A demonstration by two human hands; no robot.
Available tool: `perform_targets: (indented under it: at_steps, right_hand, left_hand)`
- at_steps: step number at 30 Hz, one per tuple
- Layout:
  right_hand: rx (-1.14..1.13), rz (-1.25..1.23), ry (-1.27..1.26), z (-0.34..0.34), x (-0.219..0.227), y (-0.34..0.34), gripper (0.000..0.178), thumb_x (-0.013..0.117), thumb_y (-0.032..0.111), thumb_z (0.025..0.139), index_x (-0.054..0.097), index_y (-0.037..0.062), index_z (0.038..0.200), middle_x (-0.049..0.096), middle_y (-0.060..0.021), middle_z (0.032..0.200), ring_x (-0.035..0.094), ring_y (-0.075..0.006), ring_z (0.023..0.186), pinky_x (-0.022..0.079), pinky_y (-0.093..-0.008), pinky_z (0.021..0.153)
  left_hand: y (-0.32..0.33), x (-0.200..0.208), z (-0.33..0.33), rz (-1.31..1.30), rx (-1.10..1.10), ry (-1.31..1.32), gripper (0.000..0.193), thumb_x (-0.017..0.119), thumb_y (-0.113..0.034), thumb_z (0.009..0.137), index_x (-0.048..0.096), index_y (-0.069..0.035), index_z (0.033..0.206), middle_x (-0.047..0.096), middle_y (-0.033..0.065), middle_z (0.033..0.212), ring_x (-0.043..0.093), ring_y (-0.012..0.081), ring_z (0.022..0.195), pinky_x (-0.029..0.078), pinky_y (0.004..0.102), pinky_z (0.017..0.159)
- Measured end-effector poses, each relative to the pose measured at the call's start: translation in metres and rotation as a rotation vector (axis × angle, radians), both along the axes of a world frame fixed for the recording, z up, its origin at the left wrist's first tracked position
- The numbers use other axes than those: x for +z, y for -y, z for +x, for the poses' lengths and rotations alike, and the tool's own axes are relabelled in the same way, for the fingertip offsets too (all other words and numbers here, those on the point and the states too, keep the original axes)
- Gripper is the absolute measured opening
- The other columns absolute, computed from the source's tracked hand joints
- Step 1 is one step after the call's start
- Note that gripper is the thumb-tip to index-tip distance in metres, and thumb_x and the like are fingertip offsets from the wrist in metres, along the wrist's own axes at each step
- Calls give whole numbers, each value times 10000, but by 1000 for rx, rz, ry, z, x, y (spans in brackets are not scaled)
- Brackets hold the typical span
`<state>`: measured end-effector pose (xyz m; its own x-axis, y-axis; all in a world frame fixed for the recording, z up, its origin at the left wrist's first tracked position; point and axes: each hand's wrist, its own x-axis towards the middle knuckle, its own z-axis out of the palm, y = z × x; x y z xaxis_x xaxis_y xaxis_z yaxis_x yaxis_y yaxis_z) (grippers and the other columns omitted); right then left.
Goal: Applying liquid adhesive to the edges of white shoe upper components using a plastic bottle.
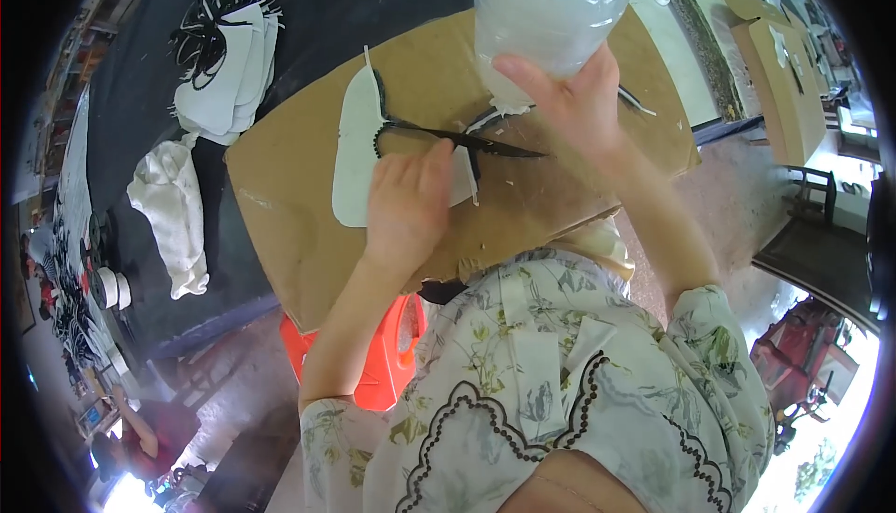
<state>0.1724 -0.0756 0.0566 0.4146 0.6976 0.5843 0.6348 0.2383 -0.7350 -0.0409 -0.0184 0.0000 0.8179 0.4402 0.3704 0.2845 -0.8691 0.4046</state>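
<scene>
My left hand (408,197) rests on a white flat piece (350,158) with black edging, its fingers curled down and pinching a pointed black strip (499,147). The strip crosses the white piece and reaches to the right. My right hand (574,107) grips the lower end of a clear plastic bottle (551,9) with whitish contents. White residue clings to the bottle's lower edge, between it and the brown cardboard sheet (289,186). Some of my right fingers are hidden behind the bottle.
A stack of white pieces (229,79) with black and white strips lies at the far left, near a crumpled white cloth (170,214). Below the cardboard is an orange-red plastic can (385,364). A cardboard box (775,84) stands right; another person (140,438) is at lower left.
</scene>
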Motion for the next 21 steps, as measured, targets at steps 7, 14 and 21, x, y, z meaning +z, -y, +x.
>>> perform_targets:
  at_steps: [7,14,21]
  right_hand:
    - [-61,-100,-176,-17,-3,5,525,785,228,695,518,10,1091,640,-88,960,623,-158,847,494,-283,739]
    - [-146,-87,-8,-1,-3,8,451,791,199,677,554,16,1014,618,-86,910,624,-197,804,495,-288,701]
    - [-54,-52,253,-24,-7,9,435,797,231,646,575,33,964,594,-102,941,619,-238,794,501,-312,676]
  left_hand:
    - [15,21,26,-78,50,-110,638,728,-253,657,440,-20,1177,536,110,961,510,264,884,389,397,745]
    - [4,24,28,-261,57,-87,525,707,-140,666,453,-18,1110,536,126,894,521,314,861,402,402,754]
    - [3,14,26,-219,33,-86,386,636,-32,659,489,-24,1016,555,130,882,528,310,850,394,413,720]
